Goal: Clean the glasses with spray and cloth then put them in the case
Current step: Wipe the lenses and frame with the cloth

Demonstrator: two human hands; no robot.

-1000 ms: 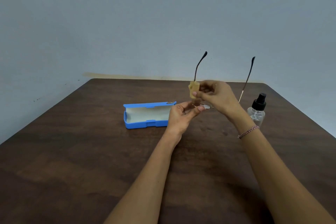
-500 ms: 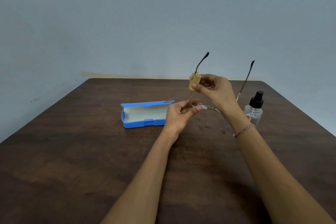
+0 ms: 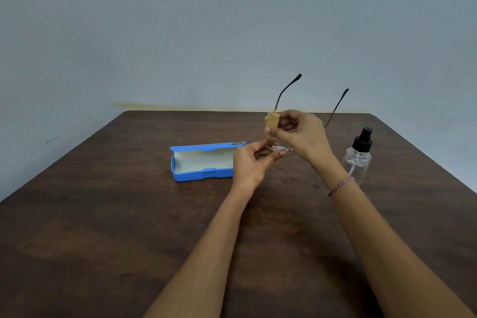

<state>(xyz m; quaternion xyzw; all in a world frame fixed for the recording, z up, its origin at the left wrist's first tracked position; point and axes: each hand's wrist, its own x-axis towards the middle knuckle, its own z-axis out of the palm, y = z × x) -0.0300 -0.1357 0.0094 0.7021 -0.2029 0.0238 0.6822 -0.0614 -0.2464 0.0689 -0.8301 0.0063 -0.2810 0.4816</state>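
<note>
Head view: the right hand (image 3: 302,134) had slid the cloth (image 3: 271,120) up the near temple of the glasses (image 3: 278,147) over the last second — from low by the hinge to about halfway along the arm, its fingers pinched on the folded cloth around the thin wire. The left hand (image 3: 254,160) stayed put, fingers clamped on the frame front, lenses low and both temples pointing up and away. The glasses were held in the air above the middle of the worktop (image 3: 103,227), just right of the case (image 3: 204,161).

That upward stroke suggested the wiping had reached the arms, so the cleaning was probably near its end. The case lay open toward the far edge, lid up, lining bare — ready to receive them. The bottle (image 3: 358,157) stood capped near the right edge, untouched.

No brand or writing could be read; a small dark badge on the case lid's right end was too small to make out.
</note>
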